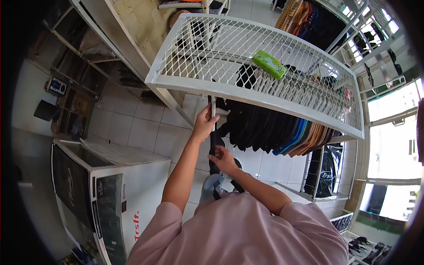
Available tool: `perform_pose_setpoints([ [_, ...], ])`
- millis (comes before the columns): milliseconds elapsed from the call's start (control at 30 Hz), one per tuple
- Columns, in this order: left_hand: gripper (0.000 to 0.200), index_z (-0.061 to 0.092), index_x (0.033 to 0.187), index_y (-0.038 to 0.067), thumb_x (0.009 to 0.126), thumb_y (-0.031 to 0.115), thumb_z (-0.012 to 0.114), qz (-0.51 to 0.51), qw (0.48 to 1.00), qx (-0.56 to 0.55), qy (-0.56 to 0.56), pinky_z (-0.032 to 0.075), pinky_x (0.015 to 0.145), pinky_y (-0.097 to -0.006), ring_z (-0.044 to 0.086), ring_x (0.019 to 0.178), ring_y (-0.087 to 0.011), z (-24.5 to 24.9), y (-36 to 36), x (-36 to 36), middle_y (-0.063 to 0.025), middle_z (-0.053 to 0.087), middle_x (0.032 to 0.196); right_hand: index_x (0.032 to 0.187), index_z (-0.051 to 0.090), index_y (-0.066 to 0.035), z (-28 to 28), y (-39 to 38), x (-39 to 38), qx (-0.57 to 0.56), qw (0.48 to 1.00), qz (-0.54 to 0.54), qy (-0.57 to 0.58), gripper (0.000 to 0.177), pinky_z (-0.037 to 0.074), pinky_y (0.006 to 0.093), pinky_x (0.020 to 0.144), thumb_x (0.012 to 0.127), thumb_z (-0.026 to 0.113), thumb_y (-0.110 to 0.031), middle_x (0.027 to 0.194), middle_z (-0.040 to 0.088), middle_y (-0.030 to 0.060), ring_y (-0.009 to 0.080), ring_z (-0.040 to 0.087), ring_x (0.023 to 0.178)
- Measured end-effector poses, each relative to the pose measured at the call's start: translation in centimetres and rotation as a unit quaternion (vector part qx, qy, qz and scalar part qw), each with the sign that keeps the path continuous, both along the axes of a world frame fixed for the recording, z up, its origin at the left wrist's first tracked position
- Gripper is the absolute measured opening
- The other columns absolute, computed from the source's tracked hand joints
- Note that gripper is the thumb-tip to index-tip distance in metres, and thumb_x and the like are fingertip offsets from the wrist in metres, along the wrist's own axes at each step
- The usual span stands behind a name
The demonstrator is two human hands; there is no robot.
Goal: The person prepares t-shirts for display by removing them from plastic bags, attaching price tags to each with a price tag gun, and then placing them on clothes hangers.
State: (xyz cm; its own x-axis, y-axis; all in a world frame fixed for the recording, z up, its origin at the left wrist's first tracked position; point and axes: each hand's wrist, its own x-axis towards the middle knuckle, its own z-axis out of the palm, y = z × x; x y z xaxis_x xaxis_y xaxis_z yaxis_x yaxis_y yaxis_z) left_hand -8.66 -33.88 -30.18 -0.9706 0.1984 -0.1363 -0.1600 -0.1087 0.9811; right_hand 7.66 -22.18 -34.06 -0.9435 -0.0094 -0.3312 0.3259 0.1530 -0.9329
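Note:
My left hand is closed around a narrow white bar with a dark edge, just below the near edge of the white mesh-topped rack. A long black strip runs down from there, in line with the bar. Lower down, my right hand pinches the strip between thumb and fingers. Whether it is a strap or folded cloth I cannot tell. Dark garments hang under the rack, close to the right of both hands.
A bright green packet lies on the mesh top. Blue and brown garments hang farther right. A white display case stands at the left. Behind the rack hang more clothes. A black bag sits in a white frame at the right.

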Motion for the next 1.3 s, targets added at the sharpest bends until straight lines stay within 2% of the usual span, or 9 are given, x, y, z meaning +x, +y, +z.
perform_pose_setpoints([
  [67,0.070,0.043,0.160,-0.001,0.099,0.009,0.075,0.012,0.999,0.045,0.009,0.053,0.102,-0.0294,0.065,0.119,-0.0163,0.0,0.5,-1.6,-0.0109,0.067,0.134,0.131,0.063,0.004,-0.7,-0.2,-2.3,-0.056,0.998,-0.015,-0.014,0.052,0.056,0.0291,0.083,0.090,0.087,-0.016,0.102,0.070,0.0037,0.0118,0.067,0.088],
  [200,0.062,0.049,0.156,-0.002,0.104,0.024,0.071,-0.014,0.961,-0.205,0.184,0.051,0.106,-0.0358,0.064,0.128,-0.0232,-0.3,-0.1,-3.0,-0.0161,0.066,0.141,0.127,0.067,0.001,0.6,0.7,-6.8,-0.082,0.996,-0.041,-0.010,0.045,0.054,0.0266,0.083,0.088,0.087,-0.010,0.100,0.069,-0.0001,0.0081,0.065,0.088],
  [300,0.066,0.050,0.155,0.000,0.104,0.036,0.069,-0.036,0.983,-0.157,0.092,0.043,0.117,-0.0426,0.055,0.142,-0.0387,-1.8,-0.5,-2.3,-0.0272,0.058,0.151,0.125,0.069,0.002,0.6,2.0,-10.4,-0.053,0.997,-0.055,0.034,0.042,0.054,0.0264,0.079,0.089,0.086,-0.012,0.094,0.069,-0.0004,0.0065,0.063,0.083],
  [433,0.057,0.052,0.153,-0.001,0.105,0.022,0.071,-0.058,0.986,-0.138,0.074,0.052,0.103,-0.0356,0.067,0.118,-0.0207,-3.5,-0.2,-2.2,-0.0149,0.070,0.134,0.130,0.068,0.003,0.2,3.3,-13.8,-0.023,0.996,-0.065,0.051,0.043,0.054,0.0279,0.079,0.091,0.081,-0.012,0.099,0.072,0.0039,0.0096,0.065,0.086],
  [700,0.049,0.057,0.147,0.000,0.103,0.012,0.072,-0.044,0.983,-0.144,0.107,0.053,0.100,-0.0328,0.069,0.117,-0.0192,-5.4,1.7,-4.4,-0.0142,0.073,0.130,0.132,0.068,0.003,-0.2,4.0,-15.9,-0.030,0.993,-0.095,0.064,0.039,0.056,0.0303,0.088,0.096,0.076,-0.010,0.109,0.076,0.0075,0.0130,0.070,0.098],
  [867,0.038,0.063,0.137,0.001,0.100,0.008,0.072,-0.079,0.994,-0.067,0.024,0.056,0.093,-0.0331,0.072,0.107,-0.0190,-3.1,3.3,-4.4,-0.0120,0.075,0.120,0.132,0.069,-0.001,-0.1,5.6,-15.2,0.140,0.982,-0.073,0.105,0.048,0.059,0.0394,0.087,0.089,0.081,-0.018,0.113,0.076,0.0145,0.0291,0.075,0.097],
  [1100,0.031,0.068,0.127,0.000,0.096,0.002,0.074,-0.064,0.994,-0.073,0.040,0.057,0.084,-0.0304,0.071,0.096,-0.0149,-4.4,6.3,-4.5,-0.0088,0.076,0.111,0.137,0.065,-0.006,3.2,10.0,-10.2,0.446,0.811,-0.279,0.255,0.051,0.056,0.0467,0.089,0.088,0.077,-0.014,0.118,0.061,0.0184,0.0376,0.065,0.105],
  [1233,0.029,0.068,0.124,-0.002,0.096,0.001,0.075,-0.147,0.984,-0.101,0.026,0.056,0.083,-0.0295,0.070,0.095,-0.0135,-5.5,10.3,-4.1,-0.0074,0.075,0.109,0.146,0.060,-0.011,1.8,11.5,-8.6,0.345,0.884,-0.253,0.187,0.057,0.056,0.0454,0.089,0.091,0.075,-0.014,0.121,0.060,0.0201,0.0389,0.065,0.105],
  [1300,0.031,0.067,0.125,-0.004,0.096,0.003,0.076,-0.153,0.983,-0.073,0.071,0.057,0.082,-0.0302,0.071,0.093,-0.0139,-5.9,12.1,-3.3,-0.0075,0.075,0.108,0.147,0.061,-0.012,1.3,11.9,-8.3,0.349,0.884,-0.253,0.179,0.056,0.057,0.0453,0.090,0.092,0.074,-0.014,0.122,0.061,0.0188,0.0386,0.067,0.107],
])
